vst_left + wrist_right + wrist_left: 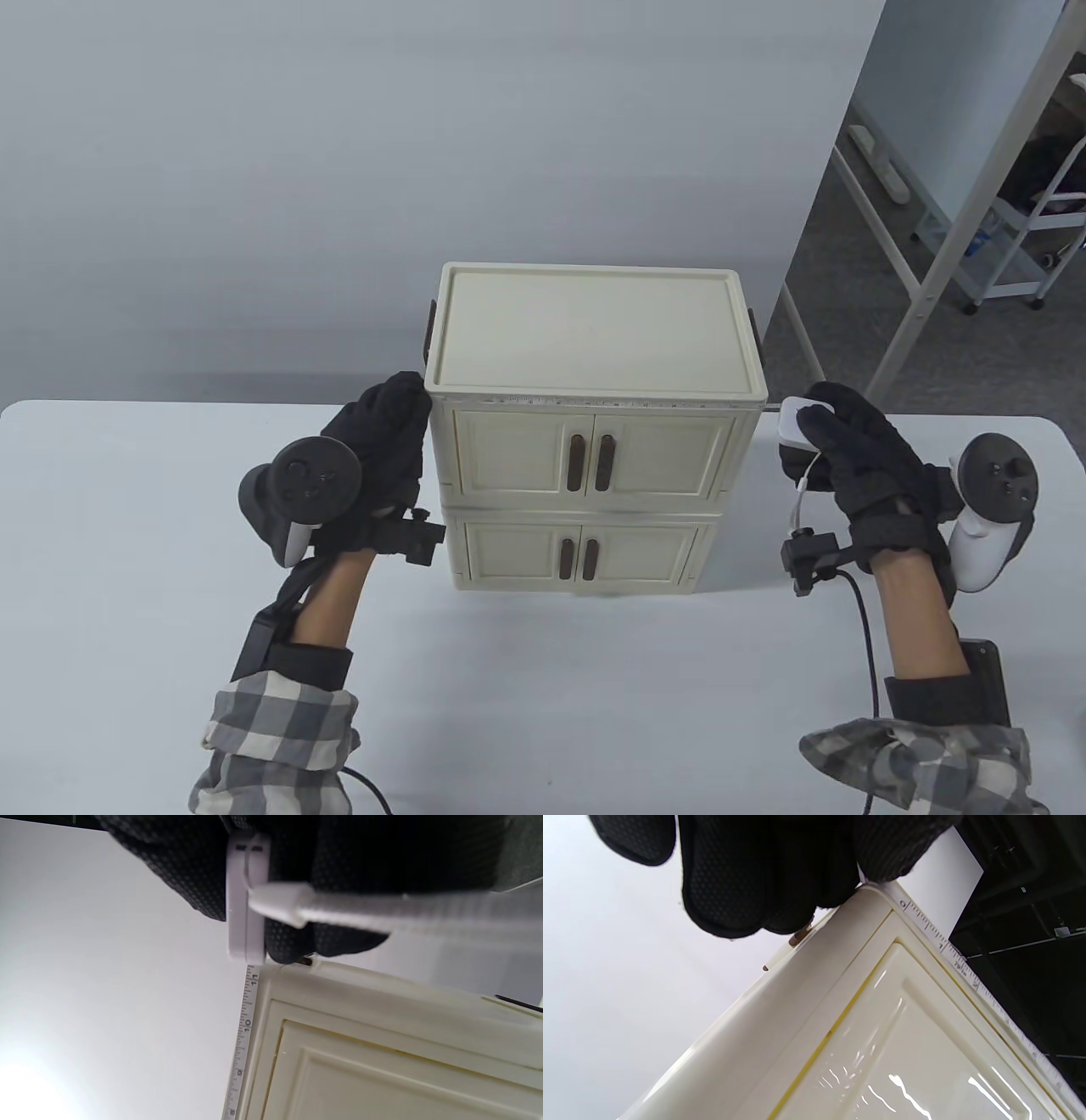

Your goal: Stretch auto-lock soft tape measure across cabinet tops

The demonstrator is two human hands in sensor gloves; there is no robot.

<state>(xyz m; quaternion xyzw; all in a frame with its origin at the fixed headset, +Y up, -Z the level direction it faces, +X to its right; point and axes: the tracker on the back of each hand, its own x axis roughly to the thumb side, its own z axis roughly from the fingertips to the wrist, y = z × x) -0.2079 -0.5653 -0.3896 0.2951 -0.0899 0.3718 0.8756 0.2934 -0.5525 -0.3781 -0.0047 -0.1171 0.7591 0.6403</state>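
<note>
A cream two-tier cabinet (594,340) stands mid-table. A white soft tape (594,399) lies stretched along the front edge of its top. My left hand (392,424) pinches the tape's zero end at the top's front left corner; the tape (950,950) and fingers (763,878) show in the left wrist view. My right hand (836,441) grips the white tape measure case (796,422) just off the front right corner. In the right wrist view the case (246,899) sits above the tape (246,1018), which runs down the cabinet edge (382,1027).
The white table (170,552) carries the cabinet. Brown handles (590,463) are on the cabinet doors. A white cord (802,497) hangs from the case. A metal frame and cart (1018,221) stand on the floor at the far right.
</note>
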